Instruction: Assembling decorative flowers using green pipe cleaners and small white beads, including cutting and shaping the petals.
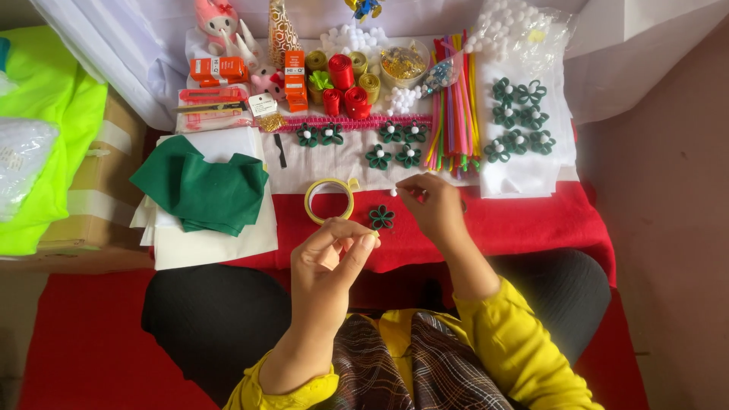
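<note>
Fingertips of my right hand (433,203) pinch a tiny white bead (393,193), held just above and right of the green ribbon flower (382,217) lying on the red cloth (524,222). My left hand (334,254) is closed in a pinch near that flower, though on what I cannot tell. I judge the bead wants lowering squarely onto the flower's centre, clear of the yellow tape roll (329,200) beside it.

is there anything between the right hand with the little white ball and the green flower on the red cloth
Nothing visible. The right hand pinches a small white ball just above and right of the green flower, with only bare red cloth between them. The tape roll lies off to the flower's left, outside that gap.
</note>
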